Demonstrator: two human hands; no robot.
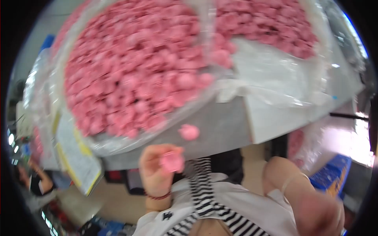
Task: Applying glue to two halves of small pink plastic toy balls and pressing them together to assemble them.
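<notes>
My left hand [151, 167] is raised near the table's front edge, its fingers closed on a small pink cup-shaped piece [172, 161]. A dark red bracelet circles that wrist. Just beyond it, a single pink piece [189, 132] lies on the grey tabletop. A large heap of similar pink pieces [138, 70] fills a clear plastic bag spread on the table. My right hand [321, 214] is low at the far right, off the table. Motion smears its fingers, so what they do or hold does not show.
A second bag of pink pieces [267, 23] lies back right, its white lining [271, 70] exposed. A yellow-edged sheet [80, 157] hangs at the left edge. A blue box [332, 175] stands by my right arm. Another person's arm [41, 175] shows far left.
</notes>
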